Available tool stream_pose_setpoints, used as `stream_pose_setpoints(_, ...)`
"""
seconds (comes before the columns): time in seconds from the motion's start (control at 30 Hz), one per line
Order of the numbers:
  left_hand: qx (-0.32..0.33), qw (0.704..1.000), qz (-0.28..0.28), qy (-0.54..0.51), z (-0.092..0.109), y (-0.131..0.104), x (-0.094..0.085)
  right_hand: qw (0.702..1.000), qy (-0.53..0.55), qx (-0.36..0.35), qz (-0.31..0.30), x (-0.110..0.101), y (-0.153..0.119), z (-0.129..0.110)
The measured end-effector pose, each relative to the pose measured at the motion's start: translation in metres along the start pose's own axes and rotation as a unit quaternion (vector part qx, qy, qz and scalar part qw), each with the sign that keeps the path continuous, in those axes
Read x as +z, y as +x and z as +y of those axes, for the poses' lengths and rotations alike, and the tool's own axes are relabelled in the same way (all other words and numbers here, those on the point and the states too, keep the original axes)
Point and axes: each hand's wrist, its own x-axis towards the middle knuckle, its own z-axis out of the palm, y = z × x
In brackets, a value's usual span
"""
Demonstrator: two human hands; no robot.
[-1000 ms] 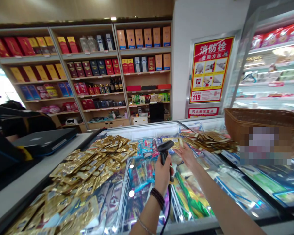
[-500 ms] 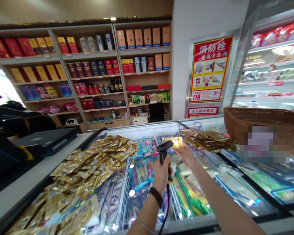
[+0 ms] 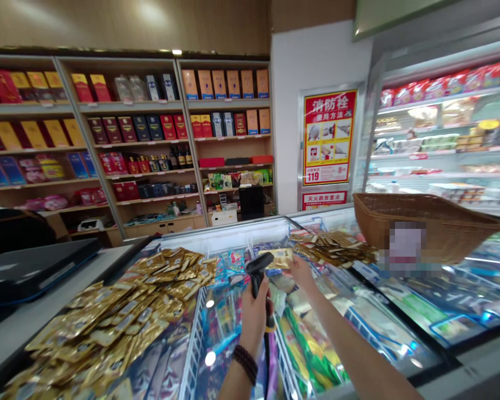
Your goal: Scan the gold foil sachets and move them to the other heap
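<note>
My left hand (image 3: 253,312), with a beaded bracelet at its wrist, is wrapped round the handle of a black barcode scanner (image 3: 259,263). A small gold foil packet (image 3: 278,259) is pinched at its right end by my right hand (image 3: 302,272), just to the right of the scanner's head. Both hands are above the glass top of a chest freezer (image 3: 216,236). To the left lies a large spread heap of similar gold packets (image 3: 120,311). Beyond my right hand, a smaller pile of gold packets (image 3: 333,248) rests on the glass.
A brown wicker basket (image 3: 454,225) stands on the freezer at the right. At the left is a counter with a flat black device (image 3: 37,269). Shelves (image 3: 229,150) of boxed goods line the back wall. A lit display fridge (image 3: 416,150) is at the far right.
The view has swung to the right and tilted up. The packet no longer shows the bright glow it had beside the scanner. Both hands keep their holds.
</note>
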Motion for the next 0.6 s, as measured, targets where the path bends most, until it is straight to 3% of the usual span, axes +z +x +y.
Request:
stream_pose_setpoints(0.1, -0.001, 1.000, 0.005, 0.005, -0.001, 0.002, 0.000, 0.999, 0.035, 0.023, 0.035, -0.023, 0.009, -0.019)
stream_pose_setpoints(0.4, -0.040, 0.999, -0.028, 0.008, -0.012, -0.004, 0.025, 0.975, 0.110, 0.018, 0.193, -0.132, 0.035, -0.101)
stream_pose_setpoints(0.5, -0.025, 0.998, -0.051, 0.026, -0.022, -0.006, 0.028, 0.970, 0.106, 0.025, 0.218, -0.149, 0.036, -0.109)
stream_pose_setpoints(0.6, -0.005, 0.997, -0.064, 0.048, -0.033, -0.007, 0.024, 0.978, 0.095, 0.041, 0.182, -0.152, 0.025, -0.104)
